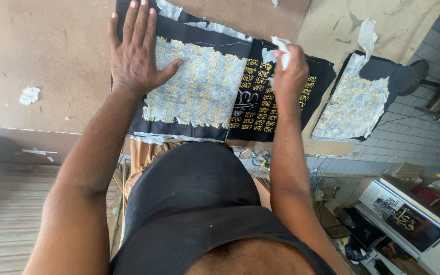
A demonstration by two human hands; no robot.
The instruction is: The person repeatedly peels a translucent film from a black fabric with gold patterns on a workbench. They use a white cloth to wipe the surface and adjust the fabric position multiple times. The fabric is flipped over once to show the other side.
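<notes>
Left hand [136, 56] flat, fingers spread, pressing black gold-embroidered cloth [253, 94] on table [52, 61]. Right hand [289, 74] grip pinched on white backing paper scrap [281, 51] above cloth.

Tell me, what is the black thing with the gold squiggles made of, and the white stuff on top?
The black piece looks like matte woven cloth; its gold squiggles look like shiny stitched thread. The white layer looks like thin papery backing: see-through, wrinkled, ragged-edged. The left hand presses it flat; the right hand pinches a torn scrap.
</notes>
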